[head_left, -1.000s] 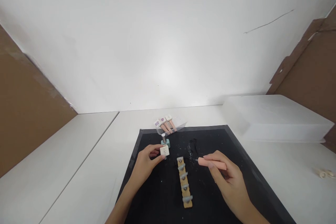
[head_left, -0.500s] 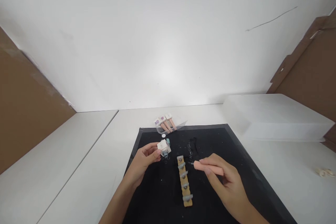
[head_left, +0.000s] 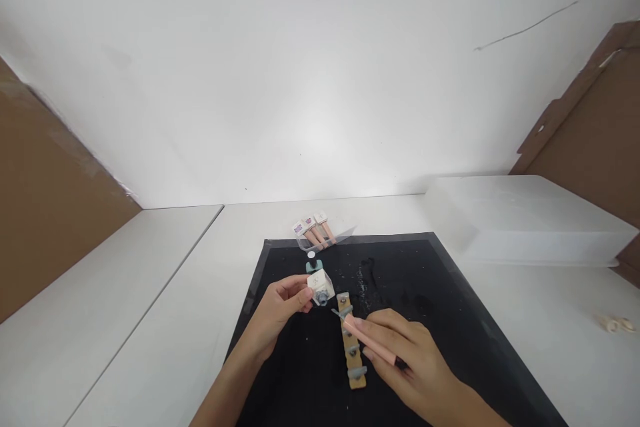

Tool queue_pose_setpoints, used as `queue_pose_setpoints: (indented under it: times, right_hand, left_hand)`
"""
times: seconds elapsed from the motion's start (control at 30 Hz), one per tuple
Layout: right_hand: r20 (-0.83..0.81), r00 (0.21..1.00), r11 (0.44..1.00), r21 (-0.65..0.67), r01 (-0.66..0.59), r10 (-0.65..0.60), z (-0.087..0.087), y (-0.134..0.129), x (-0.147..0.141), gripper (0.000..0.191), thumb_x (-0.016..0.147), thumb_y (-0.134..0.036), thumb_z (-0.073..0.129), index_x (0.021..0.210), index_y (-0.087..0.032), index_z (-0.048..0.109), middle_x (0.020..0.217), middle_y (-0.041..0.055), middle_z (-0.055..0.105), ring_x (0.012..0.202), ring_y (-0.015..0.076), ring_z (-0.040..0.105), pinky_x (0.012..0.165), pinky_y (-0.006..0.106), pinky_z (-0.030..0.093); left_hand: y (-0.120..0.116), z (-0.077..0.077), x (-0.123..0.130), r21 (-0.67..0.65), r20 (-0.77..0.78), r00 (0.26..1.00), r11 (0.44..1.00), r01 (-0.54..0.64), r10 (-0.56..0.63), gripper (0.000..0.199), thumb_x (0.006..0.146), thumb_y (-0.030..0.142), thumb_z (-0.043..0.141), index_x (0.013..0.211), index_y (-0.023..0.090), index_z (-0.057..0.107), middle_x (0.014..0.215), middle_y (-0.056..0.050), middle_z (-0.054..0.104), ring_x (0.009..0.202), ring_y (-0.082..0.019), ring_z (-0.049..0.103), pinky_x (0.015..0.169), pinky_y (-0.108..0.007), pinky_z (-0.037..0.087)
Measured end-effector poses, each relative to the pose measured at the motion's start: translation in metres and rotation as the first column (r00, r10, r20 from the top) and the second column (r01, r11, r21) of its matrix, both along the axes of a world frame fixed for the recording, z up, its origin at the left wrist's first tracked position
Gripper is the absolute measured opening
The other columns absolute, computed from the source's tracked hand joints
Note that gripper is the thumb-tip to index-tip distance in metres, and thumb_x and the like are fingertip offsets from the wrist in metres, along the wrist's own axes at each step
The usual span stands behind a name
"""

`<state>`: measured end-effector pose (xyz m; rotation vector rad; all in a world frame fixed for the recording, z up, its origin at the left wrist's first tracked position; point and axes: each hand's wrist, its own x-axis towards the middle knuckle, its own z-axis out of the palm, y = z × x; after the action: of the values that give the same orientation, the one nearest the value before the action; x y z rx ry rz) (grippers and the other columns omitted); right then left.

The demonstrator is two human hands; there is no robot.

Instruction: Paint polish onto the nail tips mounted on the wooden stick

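My left hand [head_left: 287,303] pinches a small white-and-clear packet [head_left: 316,280], with a blue-grey piece [head_left: 323,297] at its lower end. My right hand [head_left: 407,353] is closed around a slim peach-handled tool [head_left: 370,340]. The tool's thin grey tip points toward the packet, apart from it. Below that tip lies a narrow tan strip [head_left: 356,383], carrying a row of several grey-blue nail tips [head_left: 357,372]; the tool partly hides it. Just behind the packet stands a small teal nail polish bottle [head_left: 313,265] with a dark cap.
A clear tray [head_left: 345,235] at the mat's far edge holds several peach-handled items with white labels. The black mat [head_left: 310,373] covers the middle of the white table. A translucent white box [head_left: 535,213] stands at right, and small beige rings [head_left: 617,324] lie nearer.
My right hand has brought the peach-handled tool leftward over the strip, its tip nearer the packet. The packet has shifted slightly right in my left hand, and more of the bottle shows.
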<state>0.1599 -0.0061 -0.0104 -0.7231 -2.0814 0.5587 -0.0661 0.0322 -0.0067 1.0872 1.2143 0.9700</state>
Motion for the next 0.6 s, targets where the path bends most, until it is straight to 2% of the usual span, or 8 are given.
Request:
queue_pose_setpoints:
  times: [0.3,0.43,0.6]
  right_hand:
    - [-0.004,1.0,1.0,0.005,-0.008,0.008,0.0012,0.0028,-0.0023,0.046,0.086,-0.008,0.047,0.128,-0.025,0.052,0.088,0.0072,0.067,0.067,0.0168,0.065,0.056,0.026,0.054]
    - [-0.071,0.998,1.0,0.03,0.003,-0.001,-0.003,0.0028,-0.0032,0.044,0.084,-0.006,0.05,0.125,-0.022,0.053,0.086,0.0083,0.068,0.069,0.0179,0.064,0.055,0.027,0.053]
    - [-0.14,0.99,0.999,0.018,0.029,-0.026,-0.0031,0.0018,-0.0041,0.039,0.082,-0.005,0.052,0.118,-0.021,0.056,0.079,0.0074,0.066,0.062,0.0175,0.063,0.049,0.026,0.05]
  left_hand:
    - [0.0007,0.0004,0.0027,0.014,-0.017,0.999,0.999,0.036,-0.036,0.035,0.068,0.037,0.069,0.096,0.017,0.07,0.074,-0.002,0.066,0.062,-0.011,0.048,0.063,-0.026,0.039]
    - [-0.0004,-0.0009,0.0026,0.008,-0.022,0.999,0.999,0.05,-0.05,0.036,0.067,0.037,0.069,0.097,0.017,0.07,0.073,-0.002,0.065,0.063,-0.011,0.047,0.063,-0.026,0.038]
    - [-0.0006,-0.0024,0.0021,0.001,-0.028,0.996,0.996,0.087,-0.087,0.037,0.068,0.036,0.069,0.099,0.018,0.069,0.073,-0.002,0.066,0.063,-0.011,0.047,0.064,-0.026,0.038]
